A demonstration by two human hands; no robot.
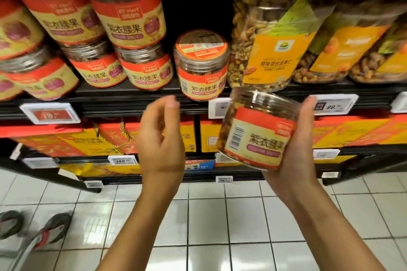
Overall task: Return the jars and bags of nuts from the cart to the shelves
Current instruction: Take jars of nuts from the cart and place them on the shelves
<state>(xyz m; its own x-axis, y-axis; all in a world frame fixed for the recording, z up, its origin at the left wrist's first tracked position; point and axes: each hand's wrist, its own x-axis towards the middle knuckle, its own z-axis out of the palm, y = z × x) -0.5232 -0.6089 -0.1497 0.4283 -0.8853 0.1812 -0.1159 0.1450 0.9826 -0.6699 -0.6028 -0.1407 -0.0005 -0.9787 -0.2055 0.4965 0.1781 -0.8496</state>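
My right hand [297,149] grips a clear jar of nuts [257,132] with a red and yellow label, tilted, just below the shelf edge [132,99]. My left hand [160,138] hovers to its left with fingers loosely curled and holds nothing. A matching single jar [201,66] stands at the front of the shelf, just above and between my hands. Behind it lies a dark gap in the row. Stacked jars of the same kind [130,20] fill the shelf to the left.
Large jars of mixed nuts with yellow labels [273,35] stand on the right of the shelf. Price tags [50,114] line the shelf edge. Red and yellow gift boxes [88,141] fill the lower shelves. A cart's wheels [52,229] show at the bottom left on the white tiled floor.
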